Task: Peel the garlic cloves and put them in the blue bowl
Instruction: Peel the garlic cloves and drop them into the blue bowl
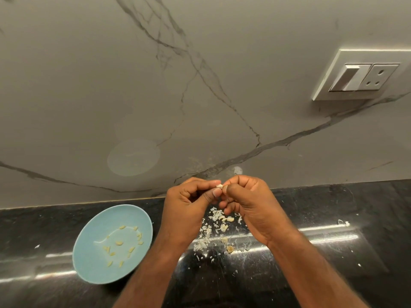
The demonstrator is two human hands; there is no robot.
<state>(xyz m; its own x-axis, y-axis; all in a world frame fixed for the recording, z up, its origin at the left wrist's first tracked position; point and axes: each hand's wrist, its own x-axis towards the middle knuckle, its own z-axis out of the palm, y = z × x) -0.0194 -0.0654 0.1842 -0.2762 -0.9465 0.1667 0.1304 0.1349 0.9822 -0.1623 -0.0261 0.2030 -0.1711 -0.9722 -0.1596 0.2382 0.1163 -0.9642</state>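
A small pale garlic clove (219,186) is pinched between the fingertips of both hands, raised above the black counter near the wall. My left hand (189,203) holds it from the left with thumb and forefinger. My right hand (249,201) holds it from the right, its other fingers curled. The blue bowl (93,263) sits on the counter to the left of my left forearm and holds several peeled cloves (119,243). Below my hands lies a heap of white garlic skins (213,227) with a few cloves (229,218) among them.
The glossy black counter (333,252) runs across the lower frame, with scattered skin flakes. A grey marble backsplash (200,96) rises behind it. A white switch and socket plate (362,75) is on the wall at the upper right.
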